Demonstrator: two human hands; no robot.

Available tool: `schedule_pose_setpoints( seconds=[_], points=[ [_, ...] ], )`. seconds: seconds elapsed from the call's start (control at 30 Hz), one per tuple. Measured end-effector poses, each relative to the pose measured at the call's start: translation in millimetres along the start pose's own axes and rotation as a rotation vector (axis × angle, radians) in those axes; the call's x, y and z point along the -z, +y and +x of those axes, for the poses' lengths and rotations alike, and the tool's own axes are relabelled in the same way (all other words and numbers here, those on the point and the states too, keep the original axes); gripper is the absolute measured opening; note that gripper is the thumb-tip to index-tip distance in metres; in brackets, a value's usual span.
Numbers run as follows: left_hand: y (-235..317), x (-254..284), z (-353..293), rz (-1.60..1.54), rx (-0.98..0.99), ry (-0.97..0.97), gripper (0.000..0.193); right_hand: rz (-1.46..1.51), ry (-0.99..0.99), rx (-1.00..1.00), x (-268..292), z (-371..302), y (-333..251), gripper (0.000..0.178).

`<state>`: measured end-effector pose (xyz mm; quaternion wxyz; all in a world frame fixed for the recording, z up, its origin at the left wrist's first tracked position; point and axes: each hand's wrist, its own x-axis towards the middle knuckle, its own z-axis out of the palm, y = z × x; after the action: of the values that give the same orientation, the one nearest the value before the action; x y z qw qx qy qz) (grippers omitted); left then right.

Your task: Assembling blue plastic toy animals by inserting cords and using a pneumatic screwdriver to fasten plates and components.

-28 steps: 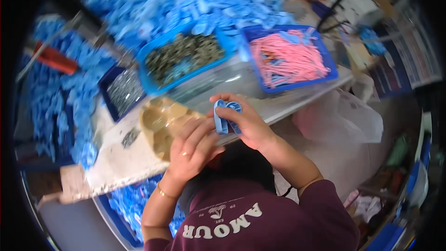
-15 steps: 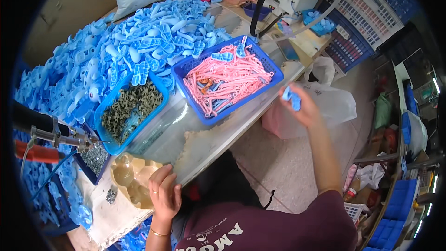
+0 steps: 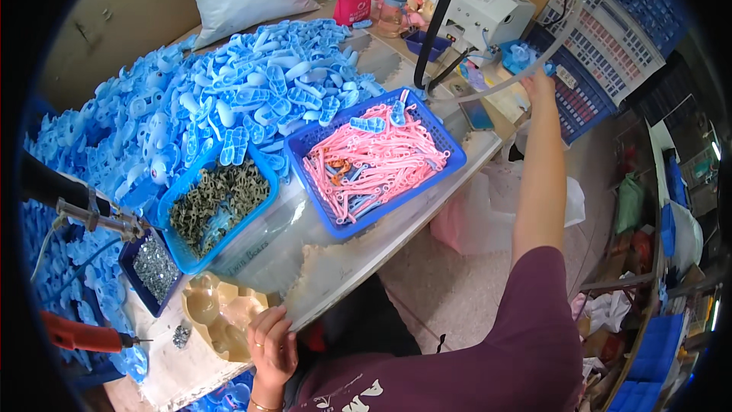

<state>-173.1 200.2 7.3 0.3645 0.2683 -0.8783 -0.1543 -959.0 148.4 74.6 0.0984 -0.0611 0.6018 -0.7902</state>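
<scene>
My left hand (image 3: 272, 343) rests at the near edge of a tan moulded fixture (image 3: 221, 309) with rounded hollows, fingers loosely bent and touching its rim, holding nothing. My right arm is stretched far out to the right. At its end my right hand (image 3: 540, 88) is at a small blue tray (image 3: 506, 61) of light-blue plastic pieces (image 3: 524, 53). Its fingertips are hard to make out, so whether a piece is in them is unclear. A red power screwdriver (image 3: 84, 332) hangs left of the fixture, its bit pointing right.
A blue basket (image 3: 339, 230) holds pink plastic strips, with two light-blue parts on top. Beside it are a bin (image 3: 268, 202) of dark greenish pieces and a tray (image 3: 130, 278) of small screws. Light-blue parts (image 3: 229, 84) lie heaped behind. A white machine (image 3: 480, 8) stands far right.
My right hand has moved far and right to the small tray; the light-blue part it held is no longer visible in it. The red screwdriver hangs lower. My left hand stays by the fixture.
</scene>
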Motion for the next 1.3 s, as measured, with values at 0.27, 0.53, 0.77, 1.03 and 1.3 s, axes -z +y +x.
schedule_pose_setpoints(
  seconds=[0.27,0.53,0.77,1.03,1.3],
  points=[
    [-7,15,-3,0.009,0.101,0.018,0.021,-0.486,-0.351,-0.004,4,-168,28,0.023],
    [-10,24,-9,0.089,0.036,0.047,0.026,-0.847,0.022,0.225,49,-88,74,0.018],
    [18,-1,16,0.083,0.037,-0.268,0.035,-1.444,-0.071,0.524,33,-27,113,0.033],
    [26,-49,45,0.322,0.089,-0.614,0.046,-1.633,-0.165,0.598,26,47,153,0.041],
    [23,-59,46,0.3,0.114,-0.584,0.04,-1.501,-0.17,0.455,11,58,159,0.042]
  ],
)
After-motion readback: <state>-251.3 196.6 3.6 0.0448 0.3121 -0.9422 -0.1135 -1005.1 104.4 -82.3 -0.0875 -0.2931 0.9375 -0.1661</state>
